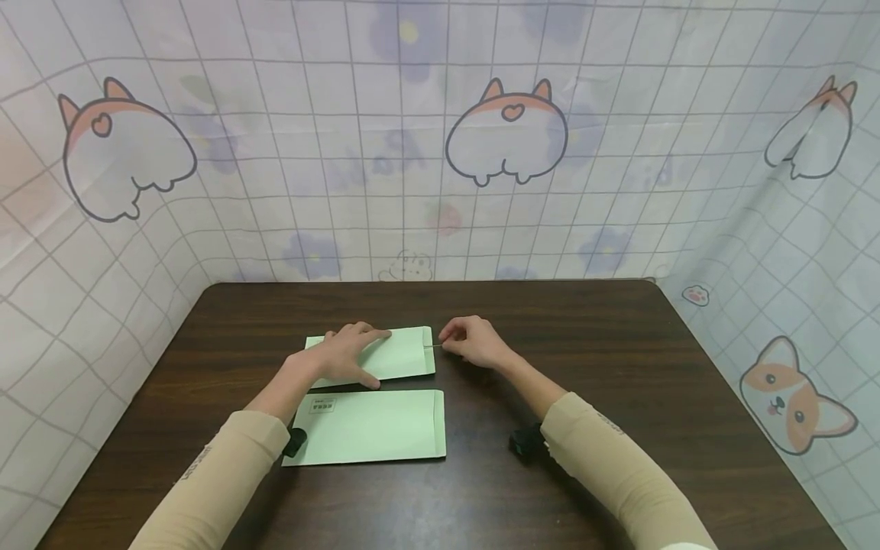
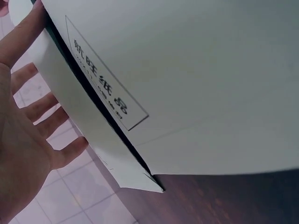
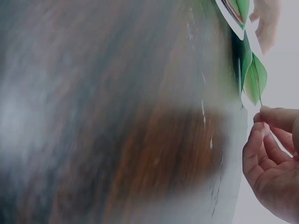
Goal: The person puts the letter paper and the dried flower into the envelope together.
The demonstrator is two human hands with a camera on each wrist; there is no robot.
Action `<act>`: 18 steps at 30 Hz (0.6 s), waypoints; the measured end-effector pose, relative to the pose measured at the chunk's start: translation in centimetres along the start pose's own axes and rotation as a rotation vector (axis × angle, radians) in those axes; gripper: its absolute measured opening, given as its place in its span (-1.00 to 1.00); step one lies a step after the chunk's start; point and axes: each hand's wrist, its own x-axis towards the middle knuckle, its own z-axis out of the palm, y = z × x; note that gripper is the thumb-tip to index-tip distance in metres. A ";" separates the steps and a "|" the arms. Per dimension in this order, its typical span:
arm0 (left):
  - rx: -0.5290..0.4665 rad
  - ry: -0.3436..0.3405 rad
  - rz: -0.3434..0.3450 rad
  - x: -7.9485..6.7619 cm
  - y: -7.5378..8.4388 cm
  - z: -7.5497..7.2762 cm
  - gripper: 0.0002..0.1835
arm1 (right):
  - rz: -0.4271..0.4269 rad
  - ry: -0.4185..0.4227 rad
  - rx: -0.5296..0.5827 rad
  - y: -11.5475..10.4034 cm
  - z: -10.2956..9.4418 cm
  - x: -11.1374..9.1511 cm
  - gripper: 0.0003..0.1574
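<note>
Two pale green paper envelopes lie one behind the other. My left hand (image 1: 348,354) rests on the far envelope (image 1: 402,354), fingers spread across its left half and thumb near its front edge. At that envelope's right end, the thumb and forefinger of my right hand (image 1: 477,341) pinch a thin string (image 1: 435,346), which runs out from the flap. In the right wrist view the string leads from the fingertips to the envelope's gaping end (image 3: 255,79). The near envelope (image 1: 371,431) lies flat, untouched, with a printed box (image 2: 106,79) in its upper left corner.
Both envelopes lie on a dark wood-grain table (image 1: 550,313). A curtain (image 1: 385,153) with a grid and cartoon animals hangs around its back and sides. Small black devices (image 1: 528,441) are worn at the wrists, by the beige sleeves (image 1: 612,466).
</note>
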 end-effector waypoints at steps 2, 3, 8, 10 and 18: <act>-0.001 0.006 0.001 0.0 0.0 0.1 0.04 | -0.003 0.005 0.012 -0.1 0.2 0.1 -0.85; 0.000 0.009 0.001 0.0 0.0 0.1 0.04 | -0.004 0.007 0.017 -0.1 0.3 0.2 -0.85; 0.005 0.018 0.001 0.3 -0.1 0.1 0.05 | -0.002 0.020 0.037 -0.3 0.8 0.4 -0.83; 0.006 0.017 -0.001 0.3 -0.1 0.2 0.05 | 0.001 0.024 0.044 -0.3 1.0 0.5 -0.83; -0.004 0.008 -0.003 0.4 0.1 0.2 0.04 | 0.025 0.043 0.082 -0.6 1.6 0.8 -0.82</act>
